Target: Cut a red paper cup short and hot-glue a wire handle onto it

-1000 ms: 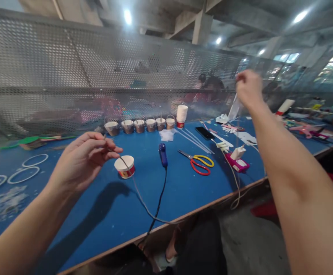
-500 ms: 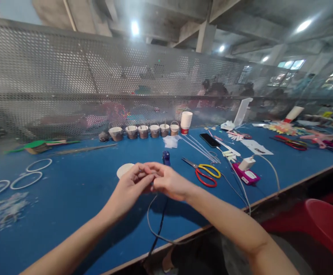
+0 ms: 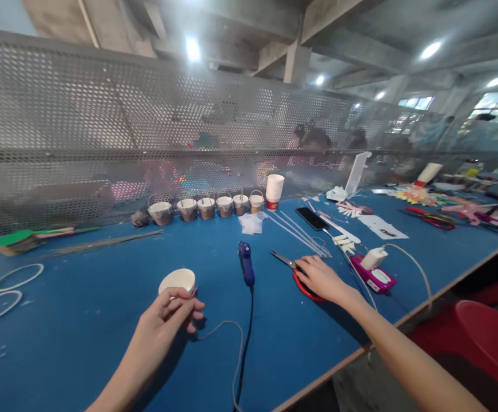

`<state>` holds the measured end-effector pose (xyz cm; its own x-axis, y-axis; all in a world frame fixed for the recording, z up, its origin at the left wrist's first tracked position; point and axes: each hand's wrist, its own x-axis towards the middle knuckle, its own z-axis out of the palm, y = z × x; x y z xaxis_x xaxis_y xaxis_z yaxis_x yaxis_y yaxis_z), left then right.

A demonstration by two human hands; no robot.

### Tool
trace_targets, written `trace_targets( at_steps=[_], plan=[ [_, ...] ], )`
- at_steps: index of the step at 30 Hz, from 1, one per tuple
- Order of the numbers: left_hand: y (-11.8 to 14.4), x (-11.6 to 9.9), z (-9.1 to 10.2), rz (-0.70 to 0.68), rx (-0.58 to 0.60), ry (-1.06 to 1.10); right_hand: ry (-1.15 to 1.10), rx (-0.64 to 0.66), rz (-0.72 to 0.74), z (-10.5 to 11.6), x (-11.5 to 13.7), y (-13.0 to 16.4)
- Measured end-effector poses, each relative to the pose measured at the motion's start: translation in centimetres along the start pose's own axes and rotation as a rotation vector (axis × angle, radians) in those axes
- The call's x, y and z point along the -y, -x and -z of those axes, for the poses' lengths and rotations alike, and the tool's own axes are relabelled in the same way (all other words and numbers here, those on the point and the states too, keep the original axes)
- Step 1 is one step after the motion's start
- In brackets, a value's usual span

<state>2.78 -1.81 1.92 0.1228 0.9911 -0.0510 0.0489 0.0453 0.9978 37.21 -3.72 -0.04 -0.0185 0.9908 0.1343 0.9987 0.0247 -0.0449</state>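
My left hand (image 3: pixel 163 320) pinches one end of a thin grey cord (image 3: pixel 227 343) just in front of an upturned paper cup (image 3: pixel 177 281) on the blue table (image 3: pixel 103 286). The cord loops to the right over the table. My right hand (image 3: pixel 321 276) lies on the scissors (image 3: pixel 289 265), which have red and yellow handles; its fingers cover the handles, and only the blades and a red edge show. A blue glue gun (image 3: pixel 246 269) with a black lead lies between my hands.
A row of several small filled cups (image 3: pixel 206 207) and a stack of paper cups (image 3: pixel 273 189) stand along the perforated metal screen (image 3: pixel 103 126). A phone (image 3: pixel 312 217), white sticks, a pink power strip (image 3: pixel 375 276), white rings (image 3: pixel 4 286) and a red stool (image 3: pixel 484 332) are around.
My hands have parted from the table's middle: the right went to the scissors, the left sank with the cord beside the cup. A second ago the right hand was raised high.
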Motion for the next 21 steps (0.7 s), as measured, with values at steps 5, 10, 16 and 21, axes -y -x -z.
trace_targets(
  at_steps=[5,10,16,21],
  plan=[
    [-0.2,0.7,-0.6,0.025,0.061,-0.016,0.058,0.026,0.037,-1.8,-0.6,-2.3],
    [-0.3,1.0,-1.2,0.021,0.096,-0.054,0.099,0.018,-0.074,-2.1,-1.1,-7.4],
    [0.2,0.8,-1.0,0.000,0.080,-0.075,0.040,-0.066,-0.285,-1.0,-1.2,-9.9],
    [0.4,1.3,-0.6,0.012,0.098,-0.064,-0.137,-0.234,-0.237,1.7,3.3,-8.6]
  ],
)
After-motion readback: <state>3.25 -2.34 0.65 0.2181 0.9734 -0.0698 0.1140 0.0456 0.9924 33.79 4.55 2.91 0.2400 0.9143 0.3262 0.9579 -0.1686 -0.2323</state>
